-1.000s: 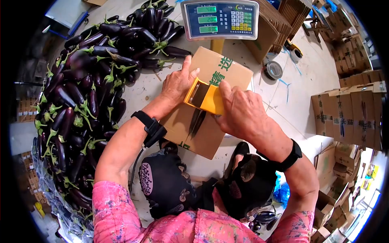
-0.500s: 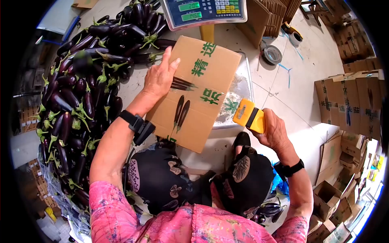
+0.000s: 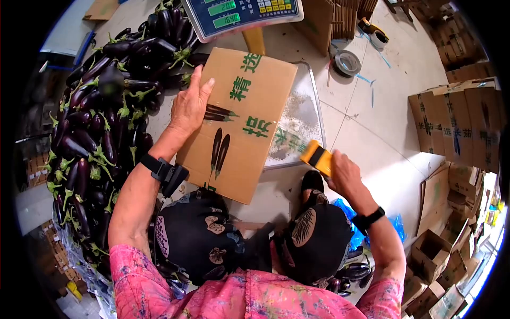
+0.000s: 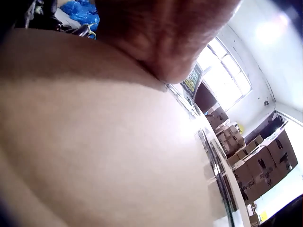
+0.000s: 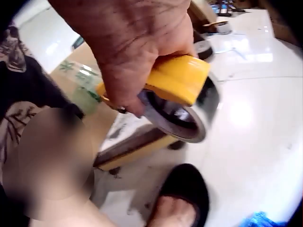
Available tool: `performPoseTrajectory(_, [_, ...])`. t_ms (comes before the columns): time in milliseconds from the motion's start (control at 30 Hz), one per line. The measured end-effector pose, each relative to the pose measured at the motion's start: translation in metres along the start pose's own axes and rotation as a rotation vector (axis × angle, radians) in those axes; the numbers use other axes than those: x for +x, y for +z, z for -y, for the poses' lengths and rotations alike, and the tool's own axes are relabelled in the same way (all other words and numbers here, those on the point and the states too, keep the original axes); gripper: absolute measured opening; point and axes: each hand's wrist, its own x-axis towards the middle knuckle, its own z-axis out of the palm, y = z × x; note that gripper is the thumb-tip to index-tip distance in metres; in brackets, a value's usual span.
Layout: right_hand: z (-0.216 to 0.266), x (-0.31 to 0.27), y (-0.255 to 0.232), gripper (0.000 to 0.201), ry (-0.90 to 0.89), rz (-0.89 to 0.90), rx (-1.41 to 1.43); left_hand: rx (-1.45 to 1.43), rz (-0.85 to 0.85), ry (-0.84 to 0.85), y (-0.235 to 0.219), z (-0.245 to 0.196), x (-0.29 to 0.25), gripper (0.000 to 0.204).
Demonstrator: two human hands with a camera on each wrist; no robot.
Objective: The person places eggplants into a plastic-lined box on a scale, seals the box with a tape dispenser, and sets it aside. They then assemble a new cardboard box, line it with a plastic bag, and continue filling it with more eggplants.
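Observation:
A closed cardboard box (image 3: 239, 122) with green characters and printed aubergines lies on the scale platform (image 3: 303, 119). My left hand (image 3: 188, 106) rests flat on the box's left side, fingers straight; in the left wrist view the palm (image 4: 161, 33) presses the box's brown surface (image 4: 94, 156). My right hand (image 3: 342, 175) grips a yellow tape dispenser (image 3: 317, 157) to the right of the box, above the floor. The right wrist view shows the fingers (image 5: 128, 71) curled round the yellow dispenser (image 5: 177, 78) with its tape roll (image 5: 182, 118).
A big heap of purple aubergines (image 3: 101, 133) lies to the left. The scale's display (image 3: 239, 13) stands behind the box. Tape rolls (image 3: 346, 63) lie on the floor. Stacks of cardboard boxes (image 3: 457, 127) fill the right side. My knees (image 3: 249, 244) are below.
My right hand has drawn the yellow dispenser off the box top and down to the right. The left hand stays flat on the box, which now shows its whole lid.

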Motion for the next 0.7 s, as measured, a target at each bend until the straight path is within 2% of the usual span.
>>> performPoseTrajectory(67, [0.027, 0.037, -0.001, 0.04, -0.034, -0.006, -0.04, -0.059, -0.001, 0.007, 0.002, -0.002, -0.001, 0.059])
performPoseTrajectory(100, [0.043, 0.062, -0.001, 0.033, -0.018, 0.069, -0.061, -0.077, 0.032, -0.033, -0.001, -0.009, -0.001, 0.058])
performPoseTrajectory(167, [0.085, 0.106, -0.007, 0.02, -0.09, 0.129, -0.194, -0.149, 0.011, 0.008, 0.005, -0.001, -0.001, 0.057])
performPoseTrajectory(200, [0.097, 0.12, -0.009, 0.016, -0.167, 0.195, -0.332, -0.184, -0.003, 0.032, 0.006, 0.002, 0.001, 0.056])
performPoseTrajectory(267, [0.115, 0.14, -0.014, 0.009, -0.33, 0.328, -0.619, -0.284, 0.073, 0.028, -0.004, -0.001, 0.005, 0.059])
performPoseTrajectory(333, [0.063, 0.113, -0.007, 0.011, -0.545, -0.148, -0.516, -0.406, 0.154, 0.056, -0.008, -0.008, 0.0, 0.062])
performPoseTrajectory(367, [0.064, 0.122, -0.028, 0.019, -0.032, 0.267, -0.182, -0.473, 0.186, 0.095, -0.01, -0.012, -0.002, 0.064])
performPoseTrajectory(400, [0.048, 0.112, -0.047, 0.036, 0.117, 0.307, -0.093, -0.536, 0.219, 0.133, -0.013, -0.018, -0.002, 0.065])
performPoseTrajectory(433, [0.031, 0.098, -0.069, 0.05, 0.206, 0.302, -0.059, -0.676, 0.374, 0.108, -0.02, -0.028, -0.001, 0.077])
performPoseTrajectory(467, [-0.003, 0.085, -0.079, 0.063, 0.285, 0.262, 0.081, -0.672, 0.368, 0.174, -0.016, -0.035, -0.005, 0.08])
performPoseTrajectory(533, [-0.043, 0.053, -0.106, 0.06, 0.39, -0.006, 0.537, -0.655, 0.358, 0.322, -0.007, -0.053, -0.012, 0.087])
performPoseTrajectory(567, [-0.036, 0.04, -0.137, 0.053, 0.477, -0.065, 0.751, -0.602, 0.378, 0.36, 0.001, -0.063, -0.015, 0.091])
performPoseTrajectory(667, [-0.057, 0.016, -0.173, 0.039, 0.312, -0.246, 1.322, -0.413, 0.534, 0.494, 0.015, -0.098, -0.019, 0.096])
performPoseTrajectory(700, [-0.042, 0.013, -0.186, 0.04, 0.299, -0.281, 1.392, -0.273, 0.454, 0.614, 0.027, -0.104, -0.022, 0.076])
